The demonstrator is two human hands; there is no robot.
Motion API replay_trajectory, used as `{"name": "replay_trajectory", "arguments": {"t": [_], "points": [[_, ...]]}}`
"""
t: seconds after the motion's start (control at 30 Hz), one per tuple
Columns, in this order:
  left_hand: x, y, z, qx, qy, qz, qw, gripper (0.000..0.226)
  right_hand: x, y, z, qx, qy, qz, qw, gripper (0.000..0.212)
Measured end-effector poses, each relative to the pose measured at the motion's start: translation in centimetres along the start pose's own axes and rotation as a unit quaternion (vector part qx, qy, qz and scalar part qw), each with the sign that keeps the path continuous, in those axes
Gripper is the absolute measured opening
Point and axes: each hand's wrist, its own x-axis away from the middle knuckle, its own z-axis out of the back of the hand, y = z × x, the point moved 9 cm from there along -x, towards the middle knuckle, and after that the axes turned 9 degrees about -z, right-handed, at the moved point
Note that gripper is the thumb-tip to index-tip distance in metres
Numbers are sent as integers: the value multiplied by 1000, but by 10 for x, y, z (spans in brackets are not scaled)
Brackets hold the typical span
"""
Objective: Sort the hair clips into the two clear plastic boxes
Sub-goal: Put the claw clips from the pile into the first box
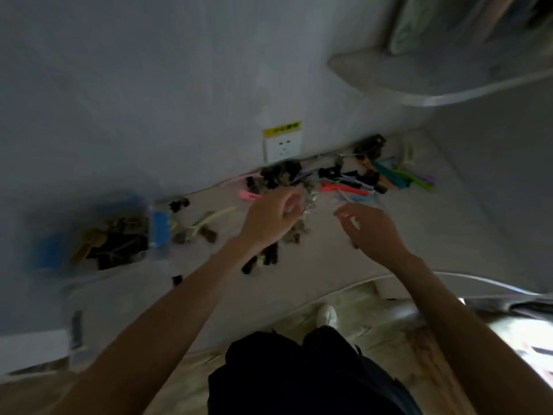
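Observation:
The view is blurred by motion. A clear plastic box (119,235) with blue latches stands at the left of the white table and holds dark and brown claw clips. Several dark claw clips (281,175) and long coloured clips (389,178) lie along the wall. My left hand (272,220) hovers over the middle pile, its fingers curled round a pale clip (308,205). My right hand (371,229) is held beside it, fingers loosely curved, holding nothing. A second clear box (74,324) shows faintly at the table's near left edge.
A wall socket (282,143) with a yellow label sits just behind the clips. A white shelf (419,85) juts out at the upper right. The table's front edge (344,289) runs below my arms; my dark trousers and white shoe show beneath.

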Motion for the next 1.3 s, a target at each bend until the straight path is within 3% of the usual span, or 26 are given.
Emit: {"name": "replay_trajectory", "arguments": {"t": [0.3, 0.43, 0.57, 0.7, 0.8, 0.93, 1.07, 1.13, 1.2, 1.3], "points": [[-139, 62, -153, -84, -71, -26, 994, 49, -73, 200, 95, 11, 63, -55, 996, 38], [-161, 47, -185, -192, -99, -26, 976, 55, -126, 218, 91, -7, 54, -61, 997, 52], [-190, 24, -184, -200, -53, 35, 978, 54, -170, 225, 67, -20, 1, -100, 995, 59], [-217, 0, -182, -193, -70, 99, 974, 57, -167, 214, 49, -12, 13, -21, 1000, 52], [-217, -8, -190, -250, -110, 85, 958, 53, -142, 207, 38, -52, 15, 44, 998, 49], [-206, 10, -183, -263, -58, 55, 961, 45, -114, 196, 26, -129, -10, 77, 989, 45], [-189, 11, -182, -249, -36, 61, 966, 39, -96, 195, 30, -170, 39, 11, 985, 32], [-180, 11, -174, -198, 11, 65, 978, 33, -91, 196, 34, -182, 68, -18, 981, 55], [-169, 18, -159, -140, 79, 58, 985, 30, -93, 198, 32, -207, 39, -62, 976, 84], [-145, 32, -131, -83, 150, 55, 984, 30, -101, 197, 25, -164, -1, -107, 981, 82]]}}
